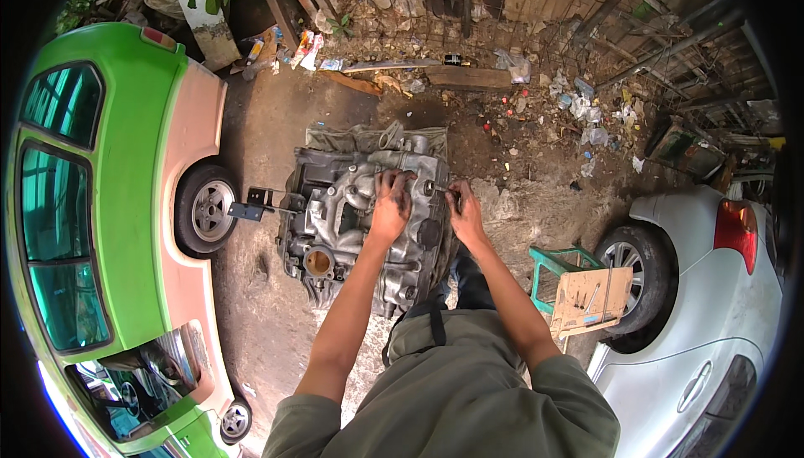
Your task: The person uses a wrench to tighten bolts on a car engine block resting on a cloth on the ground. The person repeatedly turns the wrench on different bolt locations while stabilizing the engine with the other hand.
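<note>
A grimy metal engine (368, 215) lies on the ground in front of me, with a pale curved intake manifold (337, 198) and a round opening (318, 262) at its near left. My left hand (392, 204) is on top of the engine beside the manifold, its blackened fingers curled down; what they grip, if anything, is hidden. At the engine's right edge my right hand (464, 209) is closed in a pinch. A thin part seems to run from its fingertips toward a small round dark fitting (430, 187) between my hands. Its kind is too small to tell.
A green and pink vehicle (126, 190) stands on the left, a silver car (695, 265) on the right. Near that car a green stool (548, 267) has a board (591, 297) with small tools on it. Planks (469, 78) and litter (586, 110) line the far side.
</note>
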A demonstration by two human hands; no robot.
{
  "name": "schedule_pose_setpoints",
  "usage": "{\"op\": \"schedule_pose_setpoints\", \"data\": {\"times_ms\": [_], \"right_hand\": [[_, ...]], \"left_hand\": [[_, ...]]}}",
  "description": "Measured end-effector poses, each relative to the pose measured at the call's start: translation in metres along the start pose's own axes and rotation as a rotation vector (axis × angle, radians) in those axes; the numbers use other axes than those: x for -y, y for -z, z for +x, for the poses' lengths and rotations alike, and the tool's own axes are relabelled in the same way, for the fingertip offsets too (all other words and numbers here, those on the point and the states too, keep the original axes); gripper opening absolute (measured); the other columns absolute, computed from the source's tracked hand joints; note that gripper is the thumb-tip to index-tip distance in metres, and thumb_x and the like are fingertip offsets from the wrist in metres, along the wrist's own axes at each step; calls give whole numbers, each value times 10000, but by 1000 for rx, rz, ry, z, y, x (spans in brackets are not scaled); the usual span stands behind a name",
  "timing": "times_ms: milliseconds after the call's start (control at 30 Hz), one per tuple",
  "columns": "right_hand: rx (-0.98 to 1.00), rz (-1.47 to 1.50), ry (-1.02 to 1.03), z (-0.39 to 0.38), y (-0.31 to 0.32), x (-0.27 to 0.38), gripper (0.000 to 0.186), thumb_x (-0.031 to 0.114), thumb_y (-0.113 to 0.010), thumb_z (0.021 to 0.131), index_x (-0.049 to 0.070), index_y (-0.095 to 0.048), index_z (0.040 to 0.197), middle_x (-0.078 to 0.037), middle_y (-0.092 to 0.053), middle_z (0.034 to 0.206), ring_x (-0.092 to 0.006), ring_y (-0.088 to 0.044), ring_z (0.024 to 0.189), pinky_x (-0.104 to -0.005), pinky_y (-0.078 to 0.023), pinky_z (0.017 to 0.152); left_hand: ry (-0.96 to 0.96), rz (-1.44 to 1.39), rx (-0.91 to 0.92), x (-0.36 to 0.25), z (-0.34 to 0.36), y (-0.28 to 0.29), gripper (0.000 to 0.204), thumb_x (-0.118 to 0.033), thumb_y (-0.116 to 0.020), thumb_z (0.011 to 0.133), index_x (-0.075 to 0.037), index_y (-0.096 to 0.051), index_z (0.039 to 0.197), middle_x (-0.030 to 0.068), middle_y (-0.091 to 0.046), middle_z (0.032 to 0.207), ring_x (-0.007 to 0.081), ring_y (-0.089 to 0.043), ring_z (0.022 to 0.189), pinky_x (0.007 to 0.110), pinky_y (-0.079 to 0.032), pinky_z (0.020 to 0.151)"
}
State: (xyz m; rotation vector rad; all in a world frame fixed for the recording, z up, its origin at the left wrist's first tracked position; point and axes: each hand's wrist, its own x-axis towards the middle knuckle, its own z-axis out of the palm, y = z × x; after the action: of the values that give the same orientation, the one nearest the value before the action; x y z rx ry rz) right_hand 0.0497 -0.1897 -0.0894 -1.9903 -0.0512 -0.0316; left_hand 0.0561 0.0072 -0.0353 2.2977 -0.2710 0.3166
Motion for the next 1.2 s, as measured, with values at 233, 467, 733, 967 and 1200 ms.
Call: {"op": "schedule_pose_setpoints", "data": {"times_ms": [233,467,733,967,1200], "right_hand": [[40,24,117,22,-1,-19,142,32,-672,968,-6,-544,1014,-152,-588,917,-290,-591,850,-353,-478,787],[127,-39,173,31,9,-16,152,36,-682,952,-3,-547,1009,-152,-601,950,-313,-592,875,-361,-477,817],[192,-28,175,44,18,1,216,3,-673,909,27,-533,1072,-206,-616,941,-411,-611,905,-467,-484,782],[160,-155,-11,24,4,8,334,-73,-611,801,40,-498,1094,-200,-595,901,-428,-580,866,-443,-487,773],[97,-122,-75,15,-1,15,422,-79,-600,709,44,-485,1096,-181,-582,866,-426,-570,858,-434,-485,773]], "left_hand": [[-14,13,-4,0,0,1,403,35,-547,845,-91,-623,1220,184,-538,1171,421,-478,1136,517,-418,1017],[-8,4,-17,-2,0,1,396,33,-544,846,-81,-624,1216,185,-542,1164,422,-475,1136,516,-414,1027],[-23,5,-14,-2,1,1,396,31,-537,844,-71,-625,1215,185,-544,1154,420,-476,1134,510,-420,1021],[-44,14,-48,1,1,-1,392,59,-545,814,-62,-635,1175,190,-557,1142,428,-494,1105,514,-419,1000],[-39,-2,-28,3,0,-3,410,62,-532,832,-75,-618,1209,183,-542,1152,437,-474,1133,522,-415,1003]]}}
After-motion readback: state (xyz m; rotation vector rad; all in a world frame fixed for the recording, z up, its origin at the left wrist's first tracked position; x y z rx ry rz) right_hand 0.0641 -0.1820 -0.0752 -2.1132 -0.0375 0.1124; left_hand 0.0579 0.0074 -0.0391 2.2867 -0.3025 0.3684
